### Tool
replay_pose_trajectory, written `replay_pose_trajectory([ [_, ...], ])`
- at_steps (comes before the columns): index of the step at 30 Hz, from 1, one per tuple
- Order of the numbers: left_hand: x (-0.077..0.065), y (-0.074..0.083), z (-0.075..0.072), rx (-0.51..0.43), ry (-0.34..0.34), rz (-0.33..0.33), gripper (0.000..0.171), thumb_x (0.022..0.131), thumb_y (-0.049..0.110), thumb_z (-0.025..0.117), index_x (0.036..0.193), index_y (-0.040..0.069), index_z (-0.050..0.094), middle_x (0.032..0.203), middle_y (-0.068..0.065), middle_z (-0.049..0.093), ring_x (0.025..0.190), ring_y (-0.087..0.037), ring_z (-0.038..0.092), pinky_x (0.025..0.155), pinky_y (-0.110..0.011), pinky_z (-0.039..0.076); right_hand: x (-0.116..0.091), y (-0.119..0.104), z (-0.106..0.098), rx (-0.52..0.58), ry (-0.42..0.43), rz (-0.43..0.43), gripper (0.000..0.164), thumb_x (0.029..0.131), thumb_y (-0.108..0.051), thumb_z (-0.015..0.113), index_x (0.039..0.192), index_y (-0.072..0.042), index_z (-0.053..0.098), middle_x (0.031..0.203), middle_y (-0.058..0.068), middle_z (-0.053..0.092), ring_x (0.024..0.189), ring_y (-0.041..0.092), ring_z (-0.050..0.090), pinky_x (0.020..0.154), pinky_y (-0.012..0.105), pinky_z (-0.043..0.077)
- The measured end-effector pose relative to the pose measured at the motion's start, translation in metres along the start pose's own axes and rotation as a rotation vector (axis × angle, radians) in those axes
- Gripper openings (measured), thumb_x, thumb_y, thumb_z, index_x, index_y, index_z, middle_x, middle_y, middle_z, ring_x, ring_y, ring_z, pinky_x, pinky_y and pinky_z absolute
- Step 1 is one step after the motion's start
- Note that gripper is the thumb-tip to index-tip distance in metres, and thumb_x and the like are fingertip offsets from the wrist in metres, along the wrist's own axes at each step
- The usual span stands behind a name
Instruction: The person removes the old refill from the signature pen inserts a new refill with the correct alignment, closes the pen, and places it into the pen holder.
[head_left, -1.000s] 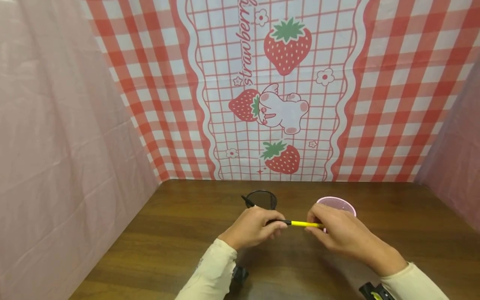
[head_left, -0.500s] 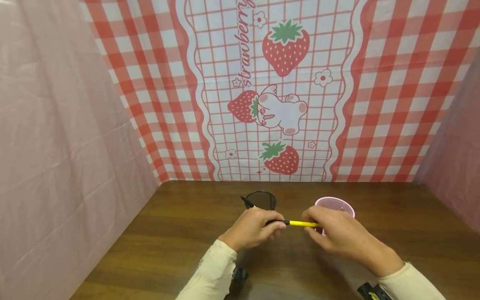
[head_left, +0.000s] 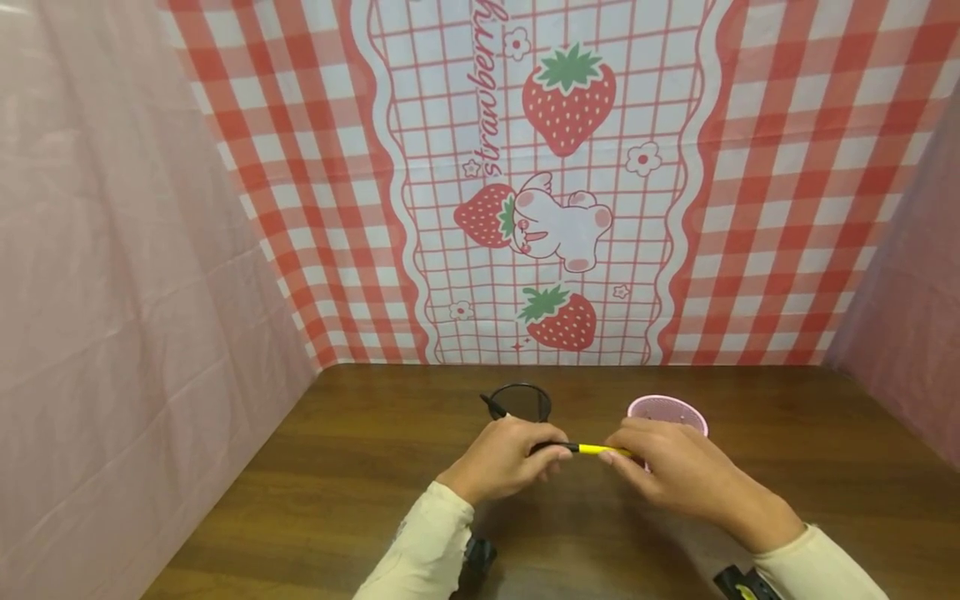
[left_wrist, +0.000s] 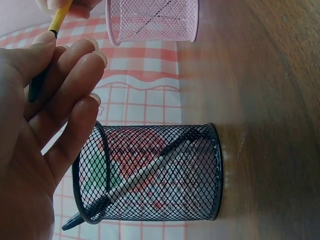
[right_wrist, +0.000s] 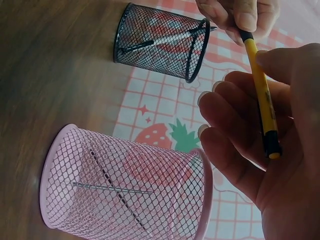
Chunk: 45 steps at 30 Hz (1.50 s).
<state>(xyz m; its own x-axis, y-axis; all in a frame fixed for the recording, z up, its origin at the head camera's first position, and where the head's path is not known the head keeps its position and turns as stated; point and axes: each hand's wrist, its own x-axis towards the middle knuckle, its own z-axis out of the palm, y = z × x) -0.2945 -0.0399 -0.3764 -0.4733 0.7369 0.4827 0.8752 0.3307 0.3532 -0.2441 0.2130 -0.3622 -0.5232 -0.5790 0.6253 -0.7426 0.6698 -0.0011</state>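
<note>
A slim pen, yellow with black ends, is held level between both hands over the table. My left hand pinches its black end between thumb and fingers. My right hand has its thumb on the yellow barrel and its fingers behind; in the right wrist view the far black end lies over the palm. Beyond the left hand is a black mesh pen cup with a black-and-white pen leaning inside. A pink mesh pen cup stands behind the right hand, with thin dark sticks showing through its mesh.
The brown wooden table ends at a red-and-white checked cloth printed with strawberries. Pale pink curtains hang at both sides. A black device is strapped at the right wrist, another at the left.
My right hand has slid a little left along the pen, so less of the yellow barrel shows between the hands. The left hand keeps its pinch. Both cups stay put.
</note>
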Motion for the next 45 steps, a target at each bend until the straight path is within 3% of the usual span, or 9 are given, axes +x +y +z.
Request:
replay_pose_trajectory([
  [12, -0.0002, -0.0008, 0.0004, -0.030, -0.013, -0.006, 0.020, 0.101, 0.026, 0.061, 0.104, 0.010, 0.073, 0.078, 0.005, 0.072, 0.062, 0.013, 0.057, 0.057, -0.007, 0.048, -0.0007, 0.0020, 0.0001, 0.016, 0.032, -0.014, 0.017, 0.083, -0.020, 0.082, 0.085, -0.029, 0.067, 0.082, -0.025, 0.051, 0.068, -0.006, 0.046, 0.058, 0.021, 0.045],
  [27, -0.0001, 0.0011, 0.0031, -0.050, -0.025, -0.039, 0.021, 0.101, 0.027, 0.061, 0.103, 0.009, 0.073, 0.076, 0.010, 0.069, 0.062, 0.010, 0.059, 0.055, -0.008, 0.048, -0.0024, 0.0033, -0.0023, 0.031, 0.098, -0.052, 0.023, 0.077, -0.018, 0.086, 0.085, -0.029, 0.067, 0.084, -0.023, 0.054, 0.069, -0.005, 0.050, 0.058, 0.018, 0.045],
  [38, -0.0043, -0.0041, 0.0075, -0.200, -0.007, -0.075, 0.020, 0.101, 0.022, 0.062, 0.107, 0.006, 0.072, 0.078, 0.007, 0.070, 0.062, 0.006, 0.061, 0.056, -0.013, 0.053, 0.0039, 0.0019, 0.0015, 0.013, 0.095, -0.062, 0.028, 0.074, -0.016, 0.085, 0.085, -0.028, 0.063, 0.082, -0.023, 0.055, 0.070, -0.005, 0.049, 0.059, 0.022, 0.047],
  [40, -0.0038, -0.0045, 0.0082, -0.207, 0.001, -0.066, 0.019, 0.101, 0.021, 0.062, 0.106, 0.006, 0.072, 0.078, 0.007, 0.070, 0.062, 0.005, 0.062, 0.056, -0.014, 0.053, 0.0036, 0.0021, 0.0008, 0.013, 0.093, -0.061, 0.025, 0.076, -0.018, 0.084, 0.085, -0.028, 0.063, 0.083, -0.023, 0.056, 0.071, -0.004, 0.050, 0.059, 0.023, 0.047],
  [43, -0.0035, -0.0046, 0.0091, -0.212, 0.013, -0.060, 0.018, 0.101, 0.021, 0.063, 0.106, 0.007, 0.072, 0.078, 0.008, 0.070, 0.063, 0.005, 0.062, 0.056, -0.014, 0.053, 0.0027, 0.0025, 0.0002, 0.014, 0.092, -0.060, 0.013, 0.091, -0.034, 0.075, 0.087, -0.028, 0.065, 0.084, -0.022, 0.058, 0.072, -0.004, 0.052, 0.060, 0.025, 0.049],
  [45, -0.0038, -0.0043, 0.0094, -0.221, 0.017, -0.065, 0.017, 0.101, 0.021, 0.063, 0.106, 0.007, 0.072, 0.077, 0.009, 0.069, 0.063, 0.005, 0.062, 0.057, -0.014, 0.054, 0.0025, 0.0027, 0.0000, 0.017, 0.092, -0.061, 0.014, 0.093, -0.037, 0.072, 0.087, -0.027, 0.065, 0.084, -0.022, 0.059, 0.072, -0.003, 0.053, 0.060, 0.026, 0.050],
])
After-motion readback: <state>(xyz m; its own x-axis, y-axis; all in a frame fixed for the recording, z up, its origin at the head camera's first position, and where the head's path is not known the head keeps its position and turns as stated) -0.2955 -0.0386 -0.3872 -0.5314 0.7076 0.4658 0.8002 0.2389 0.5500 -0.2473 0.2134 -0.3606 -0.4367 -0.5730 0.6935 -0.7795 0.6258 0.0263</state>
